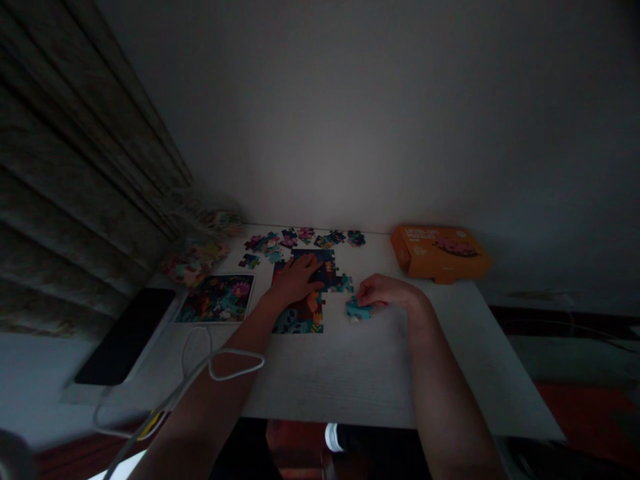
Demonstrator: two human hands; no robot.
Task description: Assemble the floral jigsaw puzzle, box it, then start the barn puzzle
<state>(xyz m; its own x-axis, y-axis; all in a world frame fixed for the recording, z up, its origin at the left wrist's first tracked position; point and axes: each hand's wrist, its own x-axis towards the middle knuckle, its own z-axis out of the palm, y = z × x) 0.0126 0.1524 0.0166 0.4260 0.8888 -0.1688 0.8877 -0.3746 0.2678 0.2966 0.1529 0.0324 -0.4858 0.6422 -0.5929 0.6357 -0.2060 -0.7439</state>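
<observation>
My left hand lies flat with fingers spread on a partly assembled jigsaw puzzle, covering some of its middle. To the right of that puzzle, my right hand pinches a teal puzzle piece at the table surface, apart from the assembled part. Whether that teal bit is one piece or a few joined is hard to make out in the dim light. Several loose puzzle pieces lie along the back, beyond the puzzle. A printed reference picture rests left of my left hand.
An orange puzzle box sits at the back right. A black phone lies at the left edge, and a white cable loops over my left forearm. A clear plastic bag with pieces stands back left, near the curtain.
</observation>
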